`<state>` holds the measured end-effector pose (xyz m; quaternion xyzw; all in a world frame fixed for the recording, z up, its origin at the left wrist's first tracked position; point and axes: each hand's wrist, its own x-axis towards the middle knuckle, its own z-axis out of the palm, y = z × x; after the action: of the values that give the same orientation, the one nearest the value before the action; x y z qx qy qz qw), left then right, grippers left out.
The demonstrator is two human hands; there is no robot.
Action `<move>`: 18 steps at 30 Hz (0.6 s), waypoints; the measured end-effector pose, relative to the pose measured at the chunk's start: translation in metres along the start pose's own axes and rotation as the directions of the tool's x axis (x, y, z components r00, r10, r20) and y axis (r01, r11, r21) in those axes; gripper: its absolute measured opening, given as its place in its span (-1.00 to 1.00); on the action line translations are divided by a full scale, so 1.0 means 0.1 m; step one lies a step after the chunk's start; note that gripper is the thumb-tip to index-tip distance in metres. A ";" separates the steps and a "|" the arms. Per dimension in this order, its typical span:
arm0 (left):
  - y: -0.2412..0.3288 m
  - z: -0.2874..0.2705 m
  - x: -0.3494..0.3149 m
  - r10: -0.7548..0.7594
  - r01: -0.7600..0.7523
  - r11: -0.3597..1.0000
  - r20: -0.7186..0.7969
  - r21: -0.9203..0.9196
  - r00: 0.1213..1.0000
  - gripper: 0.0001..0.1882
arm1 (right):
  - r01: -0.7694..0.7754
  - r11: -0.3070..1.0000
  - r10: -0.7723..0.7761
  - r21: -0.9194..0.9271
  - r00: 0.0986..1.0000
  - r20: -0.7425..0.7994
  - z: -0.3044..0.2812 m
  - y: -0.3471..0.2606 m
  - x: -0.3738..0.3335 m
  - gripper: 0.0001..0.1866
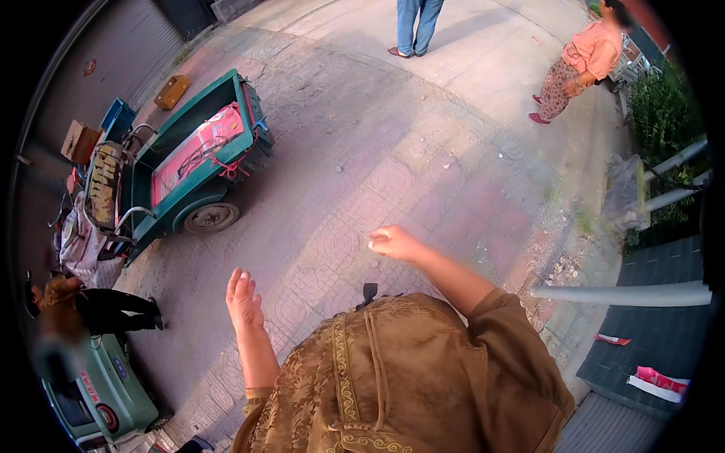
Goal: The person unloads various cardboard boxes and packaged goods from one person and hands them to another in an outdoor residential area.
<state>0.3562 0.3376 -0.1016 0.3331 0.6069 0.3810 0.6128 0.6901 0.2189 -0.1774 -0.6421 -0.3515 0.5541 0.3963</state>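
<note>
My left hand [244, 300] is raised in front of me on the left, palm turned inward. Its fingers are stretched upward and hold nothing. Farther forward, right of centre, my right hand [394, 244] points to the left with its fingers curled in; no object shows in it. Both hands are in the air over the paving, apart from each other and touching nothing. Below them is my brown patterned top [408, 362] with a gold trimmed band and a cord.
A green cargo tricycle [198, 186] carrying a pink sheet stands at left. Lower left are a person in dark trousers [121, 309] and a small green vehicle [124, 385]. Two people stand ahead, one in blue trousers [417, 23], one in pink [589, 60]. A grey pipe [627, 295] juts in from the right.
</note>
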 end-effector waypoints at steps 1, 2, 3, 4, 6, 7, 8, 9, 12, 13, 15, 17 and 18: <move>0.15 0.28 0.13 0.019 -0.020 0.999 0.031 0.037 0.999 -0.34 | -0.002 1.000 0.002 0.000 1.000 -0.017 -0.20 -0.07 0.09 -0.46; 0.26 0.54 0.28 0.036 -0.040 0.996 0.060 0.076 0.998 -0.39 | 0.010 0.999 -0.009 0.047 1.000 -0.003 -0.37 -0.19 0.15 -0.47; 0.34 0.77 0.47 0.032 -0.038 0.996 0.074 0.080 0.997 -0.39 | 0.021 0.995 -0.022 0.095 1.000 0.011 -0.54 -0.26 0.26 -0.47; 0.42 0.99 0.67 0.043 -0.047 0.995 0.055 0.087 0.998 -0.43 | 0.019 0.995 -0.019 0.098 1.000 -0.004 -0.72 -0.26 0.41 -0.47; 0.62 1.45 1.07 0.071 -0.072 0.996 0.012 0.050 0.997 -0.64 | 0.046 0.986 -0.041 0.163 0.999 -0.030 -1.15 -0.22 0.72 -0.48; 0.74 1.65 1.30 0.068 -0.069 0.996 0.030 0.055 0.997 -0.64 | 0.045 0.985 -0.038 0.167 0.998 -0.048 -1.38 -0.19 0.85 -0.48; 0.86 1.81 1.56 0.142 -0.142 0.988 0.000 0.053 0.990 -0.72 | 0.013 0.988 0.000 0.156 0.996 -0.084 -1.64 -0.19 0.98 -0.48; 0.98 2.06 1.81 0.212 -0.211 0.976 -0.018 0.044 0.977 -0.80 | -0.019 0.990 0.038 0.141 0.990 -0.135 -1.95 -0.19 1.08 -0.49; 1.41 2.90 2.58 0.406 -0.405 0.914 0.020 -0.042 0.914 -0.87 | -0.127 0.971 0.010 -0.200 0.867 -0.499 -2.86 0.37 1.38 -0.49; 1.59 3.34 2.72 0.416 -0.416 0.909 -0.005 -0.029 0.909 -0.89 | -0.252 0.930 0.042 -0.268 0.797 -0.602 -3.19 0.60 1.39 -0.54; 1.71 4.13 3.25 0.549 -0.529 0.835 0.159 -0.152 0.820 -0.91 | -0.525 0.830 0.283 -0.187 0.687 -0.669 -3.59 1.01 1.16 -0.64; 1.97 5.05 3.42 0.608 -0.553 0.793 0.304 -0.255 0.733 -0.89 | -0.746 0.666 0.599 -0.008 0.542 -0.590 -3.85 1.23 0.89 -0.72; 2.15 5.47 3.41 0.649 -0.586 0.761 0.354 -0.279 0.674 -0.88 | -0.808 0.583 0.714 0.082 0.462 -0.527 -3.92 1.31 0.78 -0.74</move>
<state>0.8791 0.7693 -0.0587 0.5496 0.2787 0.5246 0.5874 1.0913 0.1844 -0.3009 -0.8843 0.0427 0.4482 0.1235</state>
